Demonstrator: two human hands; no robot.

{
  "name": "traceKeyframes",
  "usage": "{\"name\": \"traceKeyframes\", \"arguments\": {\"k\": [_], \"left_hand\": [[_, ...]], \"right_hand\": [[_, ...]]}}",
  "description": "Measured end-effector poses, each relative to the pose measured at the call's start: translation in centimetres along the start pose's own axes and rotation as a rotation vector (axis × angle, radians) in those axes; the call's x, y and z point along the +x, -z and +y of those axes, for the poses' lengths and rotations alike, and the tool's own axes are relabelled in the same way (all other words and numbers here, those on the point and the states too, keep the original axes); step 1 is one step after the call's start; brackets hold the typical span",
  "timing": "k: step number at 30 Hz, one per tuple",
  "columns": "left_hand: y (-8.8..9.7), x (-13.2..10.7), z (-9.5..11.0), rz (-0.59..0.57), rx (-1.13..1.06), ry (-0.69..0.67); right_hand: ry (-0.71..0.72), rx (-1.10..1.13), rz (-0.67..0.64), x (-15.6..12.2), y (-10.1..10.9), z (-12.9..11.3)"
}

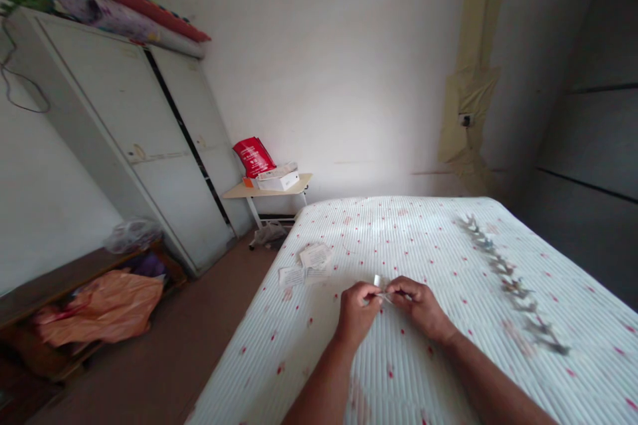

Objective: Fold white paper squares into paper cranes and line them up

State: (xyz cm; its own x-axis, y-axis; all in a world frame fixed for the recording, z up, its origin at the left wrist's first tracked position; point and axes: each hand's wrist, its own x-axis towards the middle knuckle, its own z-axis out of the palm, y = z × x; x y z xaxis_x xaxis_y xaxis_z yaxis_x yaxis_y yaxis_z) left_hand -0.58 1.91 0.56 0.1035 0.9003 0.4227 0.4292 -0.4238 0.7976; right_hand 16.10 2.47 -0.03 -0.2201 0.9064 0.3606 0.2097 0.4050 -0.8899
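Both hands close on one small pale strip point(379, 290), perhaps paper or foil: the fingers point(399, 287) of the left hand point(355, 314) and right hand point(419, 309) grip it from either side, over a white quilted bedspread point(399, 239) dotted with red. Light and thin, the strip looks apt to bend or tear, and is probably best held by its edges. Loose paper slips point(312, 264) lie nearby; a blurred row of small grey-brown pieces point(508, 279) runs along the bed. Beyond, a red bag point(254, 157) and white box point(278, 180) sit on a small bench point(239, 192).
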Motion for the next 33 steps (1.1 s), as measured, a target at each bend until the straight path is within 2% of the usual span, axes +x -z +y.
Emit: {"name": "traceKeyframes", "arguments": {"k": [8,13,22,33], "left_hand": [[0.0,0.0,-1.2,0.003,-0.164,0.073],[0.4,0.1,-0.6,0.05,-0.203,0.092],[1.1,0.3,0.1,0.045,-0.228,0.132],[0.3,-0.1,0.1,0.049,-0.11,-0.021]], "right_hand": [[-0.141,0.141,0.055,0.1,0.5,0.4],[-0.156,0.2,0.067,0.2,0.4,0.1],[-0.196,0.188,0.113,0.2,0.7,-0.1],[-0.217,0.185,0.096,0.1,0.1,-0.7]]}}
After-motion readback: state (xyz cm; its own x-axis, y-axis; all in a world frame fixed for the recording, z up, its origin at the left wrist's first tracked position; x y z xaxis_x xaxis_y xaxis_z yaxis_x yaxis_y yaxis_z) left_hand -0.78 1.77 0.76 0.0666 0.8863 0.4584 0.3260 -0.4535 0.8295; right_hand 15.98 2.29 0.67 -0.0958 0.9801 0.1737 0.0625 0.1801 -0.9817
